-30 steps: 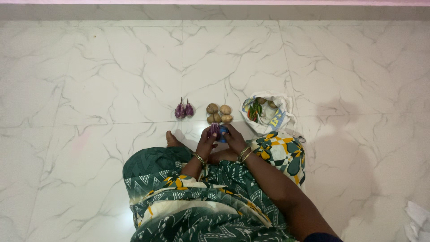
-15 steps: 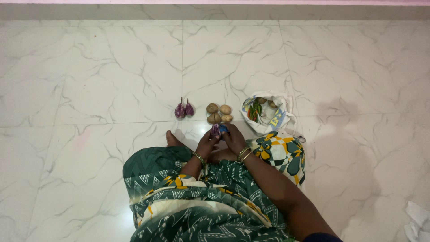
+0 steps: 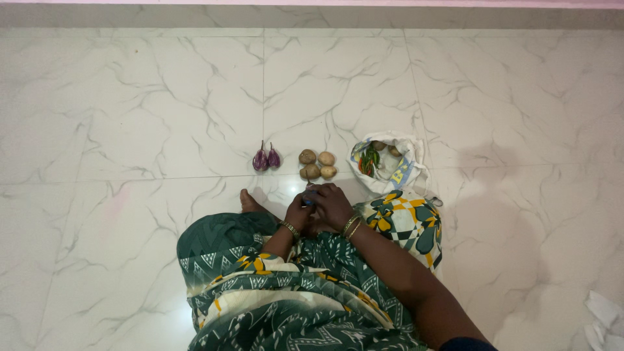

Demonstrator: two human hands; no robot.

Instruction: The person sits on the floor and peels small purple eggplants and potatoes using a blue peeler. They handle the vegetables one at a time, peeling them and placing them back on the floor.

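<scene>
Lower and closer together than a second ago: left hand (image 3: 299,212) and right hand (image 3: 333,205) cupped over a small purple eggplant (image 3: 310,195) with something blue, now nearly hidden, so likely gripped tighter. Exact grip of each hand: cannot tell. Just ahead, four potatoes (image 3: 317,164); to their left, two eggplants (image 3: 266,158); to the right, an open white bag (image 3: 390,162). Wide marble floor (image 3: 130,117) free all around.

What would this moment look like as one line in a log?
left hand + right hand: closed together on small purple and blue thing | two brinjals, four potatoes on floor | open bag at right
</scene>
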